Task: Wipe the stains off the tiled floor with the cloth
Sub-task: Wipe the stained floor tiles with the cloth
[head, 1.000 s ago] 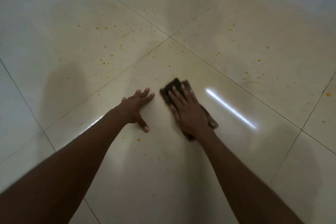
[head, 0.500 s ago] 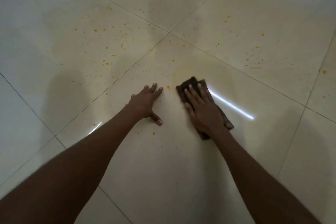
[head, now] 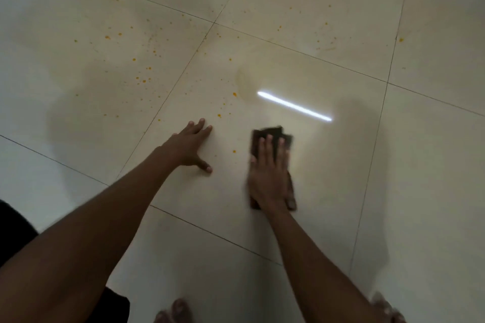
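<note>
The right hand (head: 269, 173) lay flat, fingers straight and together, pressing the dark brown folded cloth (head: 273, 136) onto the glossy cream tiled floor (head: 341, 191). The cloth poked out beyond the fingertips and at the wrist, near the middle of the scene. To its left, apart from it, the left hand (head: 189, 147) was braced on the same tile, fingers straight, thumb spread, holding nothing. Small orange stains (head: 143, 78) speckled the tiles farther off and to the left, with one spot between the two hands. A bright white strip of reflected light (head: 294, 106) gleamed just beyond the cloth. Bare toes (head: 175, 309) showed at the near edge.
</note>
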